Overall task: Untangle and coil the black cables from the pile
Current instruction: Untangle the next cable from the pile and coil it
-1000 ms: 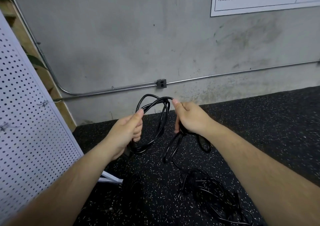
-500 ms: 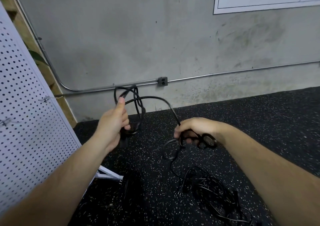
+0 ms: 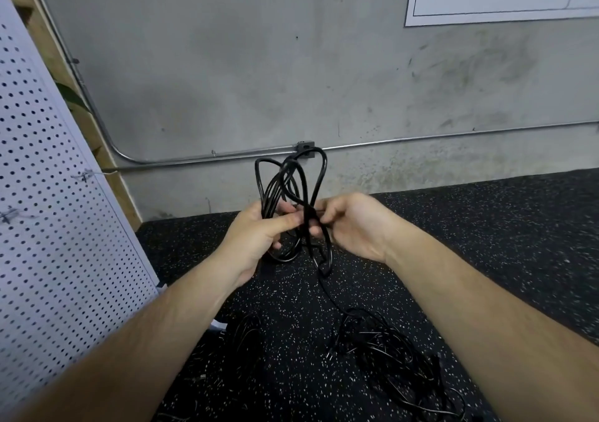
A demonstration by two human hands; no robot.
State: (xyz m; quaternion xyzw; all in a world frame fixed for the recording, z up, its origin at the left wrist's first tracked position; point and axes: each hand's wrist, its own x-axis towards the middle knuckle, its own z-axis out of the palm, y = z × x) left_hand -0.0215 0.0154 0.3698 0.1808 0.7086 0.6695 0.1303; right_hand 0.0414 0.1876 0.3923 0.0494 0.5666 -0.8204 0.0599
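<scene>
Left hand [image 3: 256,233]: gripping; thumb laid across the gathered loops of the coil [image 3: 293,175], fingers curled behind them.
Right hand [image 3: 356,224]: gripping; fingers curled round the same bundle where its strands crossed, just beside the left thumb.
Coil: held between both hands, clear of the floor [image 3: 486,227]; long axis near upright; upper loops stood toward 12 o'clock from the grip, lower loops hung toward 6 o'clock.
Trailing strand [image 3: 327,292]: left the grip below the right hand; ran toward 5 o'clock down to the pile [image 3: 385,353].
Pile: on the floor at 5 o'clock from the hands, well apart from them; under the right forearm's side.
Governing relation: uncoiled length lay below the grip toward 5 o'clock; right hand judged nearer to draw the next loop, left hand to keep the bundle.
Risk: strand entered the tangle; a snag judged likely on pulling.
</scene>
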